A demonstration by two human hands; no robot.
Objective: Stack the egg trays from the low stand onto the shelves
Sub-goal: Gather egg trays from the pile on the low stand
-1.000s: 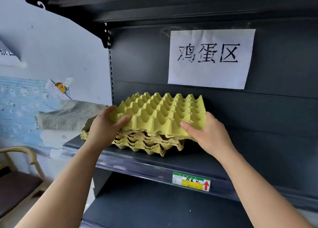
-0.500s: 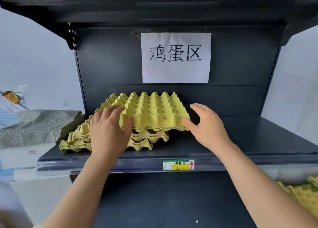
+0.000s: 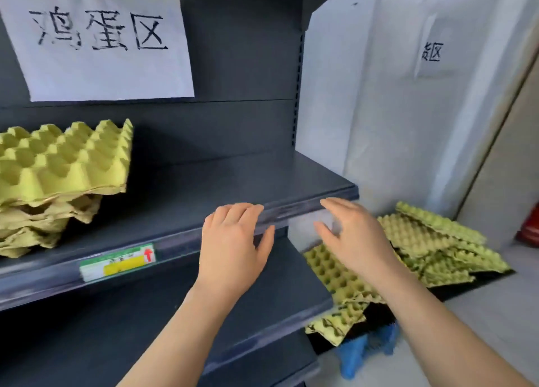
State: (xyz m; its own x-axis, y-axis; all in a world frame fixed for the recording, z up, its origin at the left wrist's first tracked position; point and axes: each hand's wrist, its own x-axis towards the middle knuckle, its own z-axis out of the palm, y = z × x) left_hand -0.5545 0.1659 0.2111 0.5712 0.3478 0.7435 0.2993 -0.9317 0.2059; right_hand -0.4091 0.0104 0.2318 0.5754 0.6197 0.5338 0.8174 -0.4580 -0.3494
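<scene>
Your left hand [image 3: 233,246] is spread flat, palm down, fingers released and holding nothing. It hovers in front of the upper shelf [image 3: 233,182], its fingertips near the front lip. Your right hand [image 3: 353,238] is open too, fingers loosely splayed and empty, just to the right of the left one, past the shelf's right end. The two hands are near each other but apart.

At 9 o'clock, a stack [image 3: 55,179] of yellow egg trays sits on the upper shelf at its left side. The top tray lies skewed and juts out to the right beyond the crumpled ones under it. The right part of that shelf is bare.

At 4 o'clock, beyond your right wrist, more trays [image 3: 431,246] lie in a loose, untidy heap on the low black stand [image 3: 466,284], some tilted and overlapping. One tray [image 3: 332,270] lies nearest the lower shelf [image 3: 262,293], partly hidden by your right forearm, and another torn piece hangs over the stand's front edge.

At 11 o'clock, a white paper sign [image 3: 102,39] with handwritten characters is fixed to the shelf's back panel. A price tag [image 3: 116,262] with a red arrow sits on the upper shelf's front strip at 8 o'clock. Something blue [image 3: 361,354], too blurred to identify, lies on the floor below the stand.
</scene>
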